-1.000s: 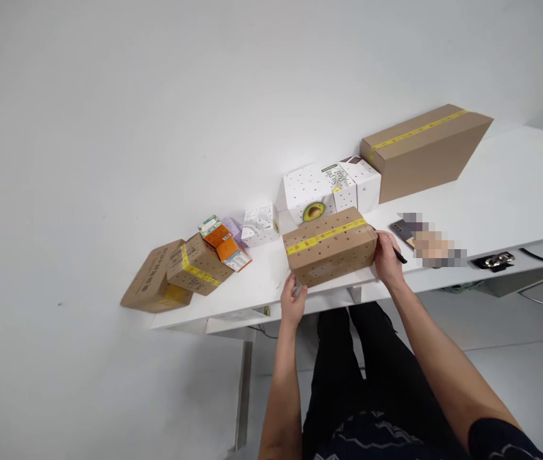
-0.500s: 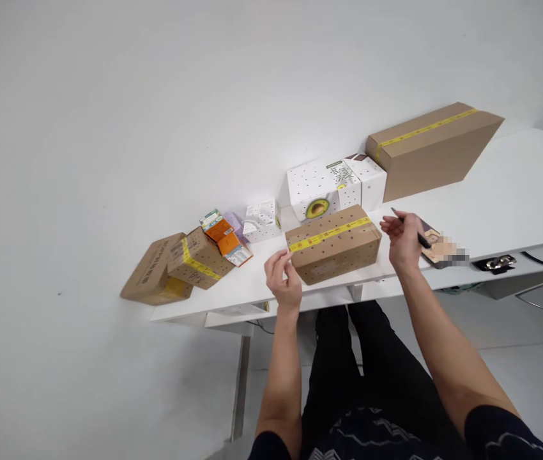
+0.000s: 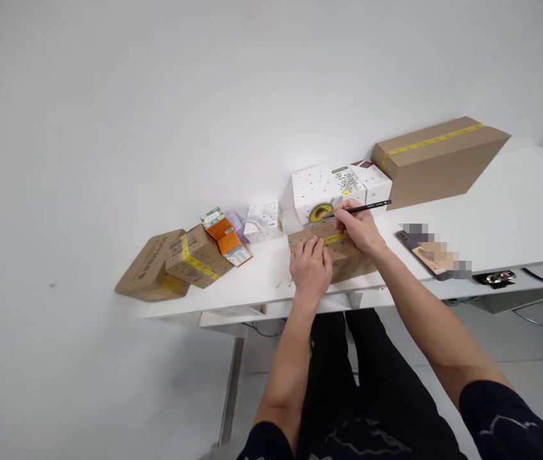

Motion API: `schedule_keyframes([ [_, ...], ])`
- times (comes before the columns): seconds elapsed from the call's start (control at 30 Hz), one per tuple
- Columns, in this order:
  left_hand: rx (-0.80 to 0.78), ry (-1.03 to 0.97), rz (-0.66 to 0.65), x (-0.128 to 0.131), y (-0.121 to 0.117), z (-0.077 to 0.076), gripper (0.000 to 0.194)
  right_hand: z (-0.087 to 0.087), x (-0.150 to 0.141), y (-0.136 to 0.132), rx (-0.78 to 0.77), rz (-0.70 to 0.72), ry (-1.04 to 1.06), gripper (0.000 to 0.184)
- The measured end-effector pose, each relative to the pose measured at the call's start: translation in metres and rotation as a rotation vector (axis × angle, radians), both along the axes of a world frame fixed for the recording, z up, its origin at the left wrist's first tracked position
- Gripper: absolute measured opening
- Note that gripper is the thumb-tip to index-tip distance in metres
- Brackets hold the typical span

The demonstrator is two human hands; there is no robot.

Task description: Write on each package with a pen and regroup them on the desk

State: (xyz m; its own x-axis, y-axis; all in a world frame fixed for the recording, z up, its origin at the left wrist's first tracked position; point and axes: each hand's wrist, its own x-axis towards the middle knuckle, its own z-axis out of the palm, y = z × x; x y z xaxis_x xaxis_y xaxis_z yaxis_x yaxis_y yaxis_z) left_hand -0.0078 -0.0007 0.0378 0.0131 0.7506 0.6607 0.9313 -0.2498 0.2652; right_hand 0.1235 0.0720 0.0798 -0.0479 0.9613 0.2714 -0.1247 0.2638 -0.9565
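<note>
A brown cardboard box [image 3: 355, 269] with yellow tape along its top stands at the front of the white table. My left hand [image 3: 310, 267] rests on the left part of this box, fingers laid over its top. Above the box's right part, my right hand [image 3: 356, 225] is closed around a slim black pencil [image 3: 372, 206]. The pencil slants, its tip pointing left over the rear of the box. Whether the tip touches the cardboard is not clear. Just behind stands a white box with an avocado picture [image 3: 326, 188].
A phone [image 3: 422, 255] lies on the table [image 3: 492, 211] to the right, before a large taped carton [image 3: 437, 169]. On the left are a small white box [image 3: 262, 222], an orange carton [image 3: 227, 237] and two brown boxes [image 3: 199, 255]. A metal clip [image 3: 499, 278] sits by the front edge.
My right hand has moved left with the pencil, from beside the phone to over the brown box. My left hand has shifted right from the box's left end onto its top.
</note>
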Motion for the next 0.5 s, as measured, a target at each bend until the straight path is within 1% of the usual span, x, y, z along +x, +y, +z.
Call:
schedule_keyframes([
  [0.07,0.013,0.066,0.028,-0.0001,-0.0009,-0.0004,0.032,-0.0012,-0.0038,-0.0004,-0.044,0.015,-0.073,0.009],
  [0.13,0.031,0.105,0.041,0.0,-0.0009,-0.0013,0.032,-0.0017,-0.0055,-0.0019,-0.058,0.016,-0.142,0.007],
  [0.27,0.03,0.124,0.039,0.0006,-0.0008,-0.003,0.032,-0.0021,-0.0061,-0.006,0.038,0.014,-0.279,0.012],
  [0.4,0.029,0.118,0.043,0.001,-0.0013,-0.0036,0.032,-0.0025,-0.0056,-0.008,0.135,0.023,-0.348,0.012],
  [0.5,0.034,0.124,0.047,0.0009,-0.0011,-0.0043,0.032,-0.0034,-0.0056,-0.0073,0.172,0.019,-0.384,0.012],
])
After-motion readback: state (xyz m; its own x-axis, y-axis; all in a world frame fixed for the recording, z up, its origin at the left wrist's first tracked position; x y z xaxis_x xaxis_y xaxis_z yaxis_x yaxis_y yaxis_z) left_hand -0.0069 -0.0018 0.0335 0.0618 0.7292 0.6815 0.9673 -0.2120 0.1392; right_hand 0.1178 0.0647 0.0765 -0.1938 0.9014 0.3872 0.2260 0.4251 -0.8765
